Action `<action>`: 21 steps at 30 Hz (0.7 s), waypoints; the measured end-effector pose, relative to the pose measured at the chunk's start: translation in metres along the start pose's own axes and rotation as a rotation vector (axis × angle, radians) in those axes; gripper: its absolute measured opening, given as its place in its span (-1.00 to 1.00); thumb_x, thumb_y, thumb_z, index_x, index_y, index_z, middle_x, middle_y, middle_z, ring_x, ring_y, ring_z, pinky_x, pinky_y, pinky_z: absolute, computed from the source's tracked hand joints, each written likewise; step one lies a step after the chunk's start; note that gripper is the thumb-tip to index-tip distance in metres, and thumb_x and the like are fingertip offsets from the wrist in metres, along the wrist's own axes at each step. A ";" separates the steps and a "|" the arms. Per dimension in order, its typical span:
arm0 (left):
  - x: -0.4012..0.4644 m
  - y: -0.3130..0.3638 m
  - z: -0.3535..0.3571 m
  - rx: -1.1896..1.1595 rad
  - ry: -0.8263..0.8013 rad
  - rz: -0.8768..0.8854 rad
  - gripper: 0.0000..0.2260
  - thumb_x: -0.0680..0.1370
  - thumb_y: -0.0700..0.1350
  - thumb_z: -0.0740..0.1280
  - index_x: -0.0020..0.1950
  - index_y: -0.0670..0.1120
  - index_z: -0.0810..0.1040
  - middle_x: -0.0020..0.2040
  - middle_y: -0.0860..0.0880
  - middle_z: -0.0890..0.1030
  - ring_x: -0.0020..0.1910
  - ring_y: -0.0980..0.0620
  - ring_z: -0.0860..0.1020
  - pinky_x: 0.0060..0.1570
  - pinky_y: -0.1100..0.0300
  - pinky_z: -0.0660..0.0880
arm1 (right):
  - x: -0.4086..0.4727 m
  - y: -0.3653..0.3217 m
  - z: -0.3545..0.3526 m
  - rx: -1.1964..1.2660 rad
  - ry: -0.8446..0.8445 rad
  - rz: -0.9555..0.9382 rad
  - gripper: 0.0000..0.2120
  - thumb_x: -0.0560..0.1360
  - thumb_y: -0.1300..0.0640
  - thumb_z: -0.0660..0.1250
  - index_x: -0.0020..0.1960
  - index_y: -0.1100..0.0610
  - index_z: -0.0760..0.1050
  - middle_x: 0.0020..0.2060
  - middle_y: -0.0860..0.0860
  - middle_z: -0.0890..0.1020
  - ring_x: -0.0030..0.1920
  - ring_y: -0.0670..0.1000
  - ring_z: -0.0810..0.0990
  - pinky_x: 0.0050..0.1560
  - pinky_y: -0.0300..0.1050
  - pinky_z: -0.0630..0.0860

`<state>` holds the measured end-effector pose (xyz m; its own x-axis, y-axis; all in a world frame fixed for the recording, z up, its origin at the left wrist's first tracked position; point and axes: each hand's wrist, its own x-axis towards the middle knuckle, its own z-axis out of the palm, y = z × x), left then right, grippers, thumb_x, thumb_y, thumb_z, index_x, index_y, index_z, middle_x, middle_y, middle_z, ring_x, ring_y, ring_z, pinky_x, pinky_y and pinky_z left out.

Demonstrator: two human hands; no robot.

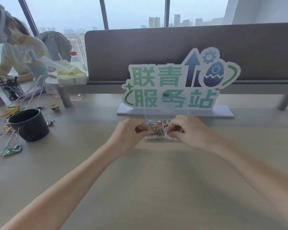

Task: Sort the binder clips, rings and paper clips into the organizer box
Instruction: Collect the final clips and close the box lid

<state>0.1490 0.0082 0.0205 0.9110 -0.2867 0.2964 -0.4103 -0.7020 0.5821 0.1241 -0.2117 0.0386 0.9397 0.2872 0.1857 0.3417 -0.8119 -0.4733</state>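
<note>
A small clear organizer box (156, 138) sits on the desk in front of a standing sign, its transparent lid (166, 112) raised at the back. Coloured paper clips (156, 131) fill its left compartment; the right compartment is mostly hidden by my fingers. My left hand (130, 131) hovers at the box's left edge with fingers curled, fingertips pinched over the clips. My right hand (184, 130) is curled over the right side, fingertips pinched at something small that I cannot make out. Two binder clips (51, 121) lie far left beside a dark cup.
A dark cup (29, 124) stands at the left among cables, a green wrapper (12, 150) and gold foil. The sign (175, 87) on its white base stands right behind the box. Another person works at the far left desk. A grey partition runs along the back.
</note>
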 end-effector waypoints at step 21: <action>0.053 -0.035 0.039 -0.037 0.045 -0.016 -0.84 0.51 -0.25 0.36 0.00 -0.05 0.69 -0.10 0.06 0.68 -0.20 0.17 0.55 -0.22 0.63 0.34 | 0.072 0.030 0.034 0.002 0.067 0.021 -0.90 0.48 0.12 0.45 -0.02 0.09 0.67 -0.18 -0.07 0.67 -0.17 -0.10 0.58 -0.13 -0.28 0.39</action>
<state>0.2130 -0.0077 -0.0132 0.9152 -0.2452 0.3197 -0.3974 -0.6813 0.6148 0.2025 -0.1977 0.0084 0.9436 0.2354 0.2329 0.3220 -0.8166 -0.4791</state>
